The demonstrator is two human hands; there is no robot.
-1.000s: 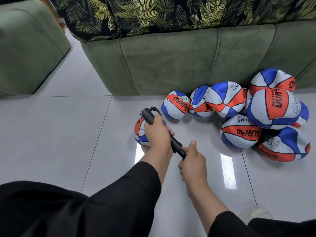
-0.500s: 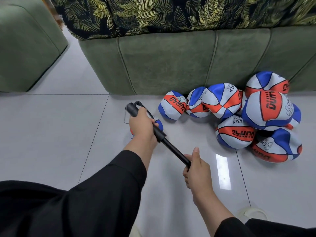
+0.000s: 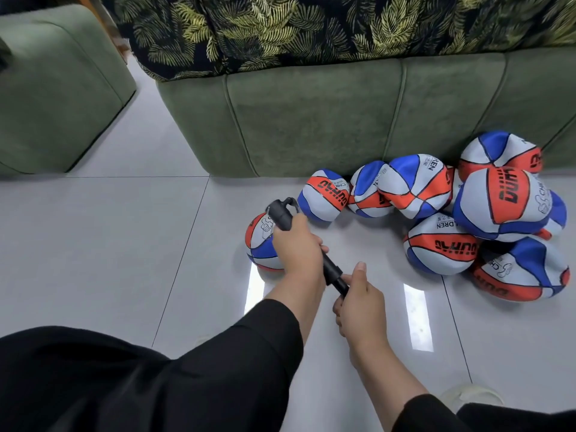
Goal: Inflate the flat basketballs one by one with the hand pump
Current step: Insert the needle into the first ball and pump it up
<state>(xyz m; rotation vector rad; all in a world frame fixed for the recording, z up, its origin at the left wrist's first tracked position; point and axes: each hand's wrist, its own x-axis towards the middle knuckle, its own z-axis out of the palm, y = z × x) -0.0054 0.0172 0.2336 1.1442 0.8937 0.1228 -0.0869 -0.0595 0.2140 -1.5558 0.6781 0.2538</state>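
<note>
both hands clamp the stiff, light hand pump beside the soft, limp basketball, best gripped barrel and handle.

We see both arms stretched forward in black sleeves. Left hand fist-curled, knuckles up. Right hand just beside it, nearer us, fingers curled, thumb pointing up.

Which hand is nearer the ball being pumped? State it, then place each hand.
Left. The left hand grips the pump right over the lone ball; the right hand holds the pump's near end, farther back.
</note>
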